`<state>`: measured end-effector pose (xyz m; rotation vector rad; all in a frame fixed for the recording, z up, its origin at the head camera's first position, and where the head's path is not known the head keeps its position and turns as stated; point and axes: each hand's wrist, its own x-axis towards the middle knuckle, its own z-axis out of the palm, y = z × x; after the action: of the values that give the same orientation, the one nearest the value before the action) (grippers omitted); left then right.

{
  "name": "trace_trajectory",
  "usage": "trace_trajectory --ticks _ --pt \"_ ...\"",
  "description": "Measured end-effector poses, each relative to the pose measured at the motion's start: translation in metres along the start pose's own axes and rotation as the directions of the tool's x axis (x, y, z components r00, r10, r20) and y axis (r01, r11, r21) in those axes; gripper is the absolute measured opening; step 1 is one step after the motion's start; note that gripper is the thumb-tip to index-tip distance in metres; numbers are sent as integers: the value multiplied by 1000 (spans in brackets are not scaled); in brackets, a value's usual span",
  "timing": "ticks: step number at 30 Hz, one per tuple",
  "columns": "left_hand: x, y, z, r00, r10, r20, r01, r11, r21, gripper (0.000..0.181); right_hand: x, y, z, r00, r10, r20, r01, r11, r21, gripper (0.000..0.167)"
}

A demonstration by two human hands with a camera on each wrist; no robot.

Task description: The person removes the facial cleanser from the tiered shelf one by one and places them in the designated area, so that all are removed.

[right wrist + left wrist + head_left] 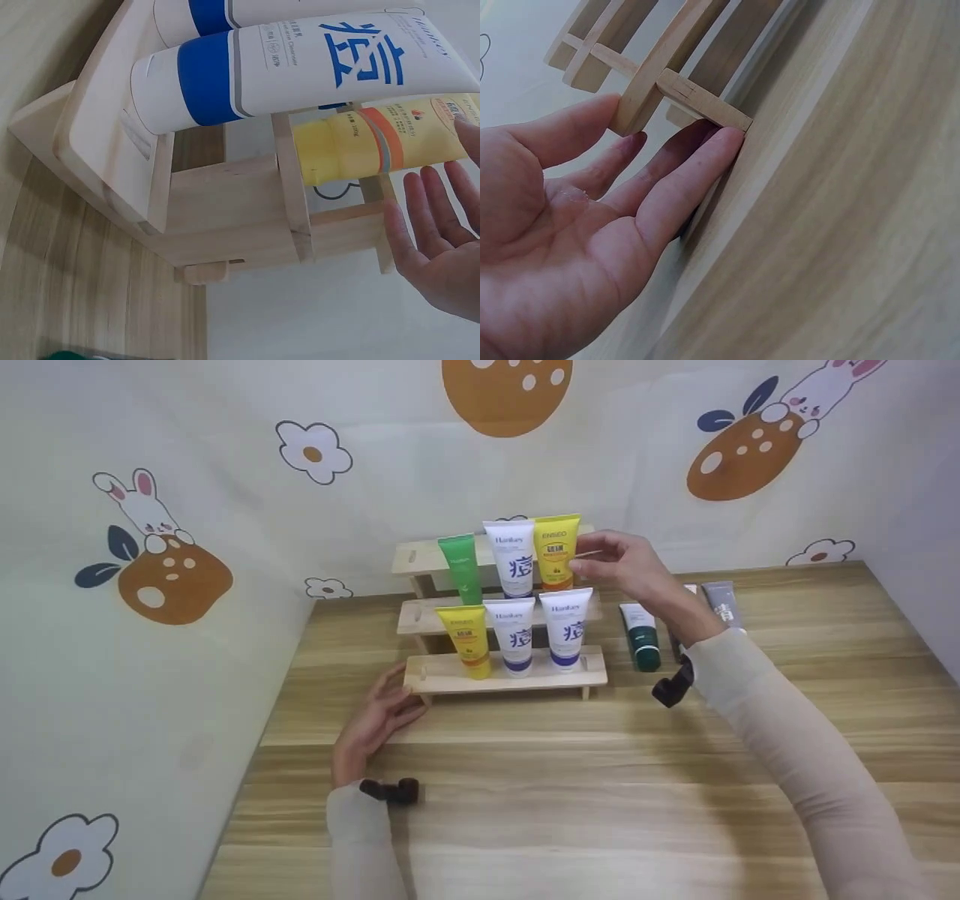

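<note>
Beside the middle step of a three-tier wooden rack (510,682), my right hand (626,570) pinches a yellow tube (556,551), thumb over its front edge. In the right wrist view the yellow tube (375,139) has its cap by the middle shelf. My left hand (375,716) touches the rack's front left corner, fingertips against the shelf end and leg in the left wrist view. A green tube (461,566) and a white tube (511,556) stand left of the held one. On the front step are another yellow tube (469,641) and two white tubes (514,637).
Right of the rack, a white tube with dark green cap (641,637) and a grey tube (721,598) lie on the wooden table (525,795). Something else there is partly hidden by my right wrist. Patterned cloth (375,510) hangs behind the rack.
</note>
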<state>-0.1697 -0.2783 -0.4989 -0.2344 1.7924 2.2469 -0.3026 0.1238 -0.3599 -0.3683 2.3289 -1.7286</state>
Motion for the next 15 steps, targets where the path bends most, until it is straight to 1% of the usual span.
trace_trajectory --ticks 5,8,11,15 --pt "-1 0 1 1000 -2 4 2 1000 18 57 7 3 4 999 29 37 -29 999 -24 56" --pt "-1 0 2 1000 -6 -3 6 1000 11 56 9 4 5 999 37 36 -35 998 -43 53" --pt "-1 1 2 1000 -12 -11 12 1000 3 55 10 3 6 999 32 23 -30 998 -61 52" --pt "-2 2 2 1000 -21 -15 21 1000 -2 56 12 2 8 1000 -2 20 4 996 -92 53"
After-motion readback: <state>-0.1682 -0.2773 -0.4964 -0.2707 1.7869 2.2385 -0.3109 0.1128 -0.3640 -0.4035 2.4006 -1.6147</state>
